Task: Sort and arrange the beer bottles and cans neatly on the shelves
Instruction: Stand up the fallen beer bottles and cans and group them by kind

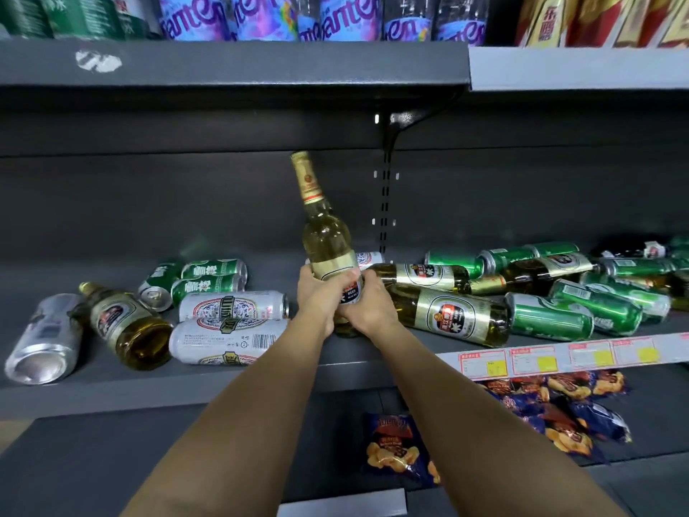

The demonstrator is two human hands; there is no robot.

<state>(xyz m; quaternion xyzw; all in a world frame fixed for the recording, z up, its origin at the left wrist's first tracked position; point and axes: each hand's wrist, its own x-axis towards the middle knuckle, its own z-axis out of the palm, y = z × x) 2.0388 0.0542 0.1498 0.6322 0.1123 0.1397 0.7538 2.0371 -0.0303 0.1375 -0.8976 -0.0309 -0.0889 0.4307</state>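
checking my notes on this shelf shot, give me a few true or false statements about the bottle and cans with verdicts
1. Both hands hold the upright bottle. True: left hand and right hand grip its lower part.
2. All the cans stand upright. False: the green cans and white cans lie on their sides.
3. A bottle lying at the left points its neck away from the camera. True.
4. The held bottle's cap is off. False: gold foil still covers its top.
5. Snack bags lie on the shelf below. True.
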